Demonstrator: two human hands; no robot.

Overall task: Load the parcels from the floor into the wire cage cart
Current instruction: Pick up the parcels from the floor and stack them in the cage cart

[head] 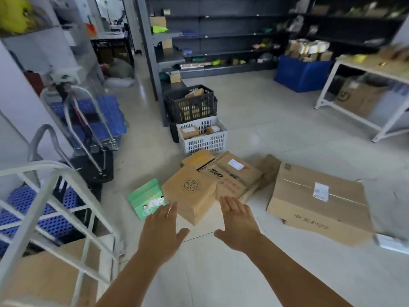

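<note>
Parcels (pixel 192 191) on floor; hands (pixel 199 229) empty, spread.

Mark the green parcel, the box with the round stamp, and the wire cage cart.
green parcel (pixel 145 199), head view, on its green front face
box with the round stamp (pixel 191 187), head view, on the stamped top face
wire cage cart (pixel 36 209), head view, on a white frame bar

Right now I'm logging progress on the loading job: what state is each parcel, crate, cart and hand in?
Left hand: open, empty, reaching.
Right hand: open, empty, reaching.
Stamped box: on floor, sealed, tilted.
Large box: on floor, taped shut.
Green parcel: flat on floor.
Labelled box: on floor, leaning in the pile.
White crate: holds parcels.
Black crate: holds parcels.
Wire cage cart: holds one cardboard box.
</note>
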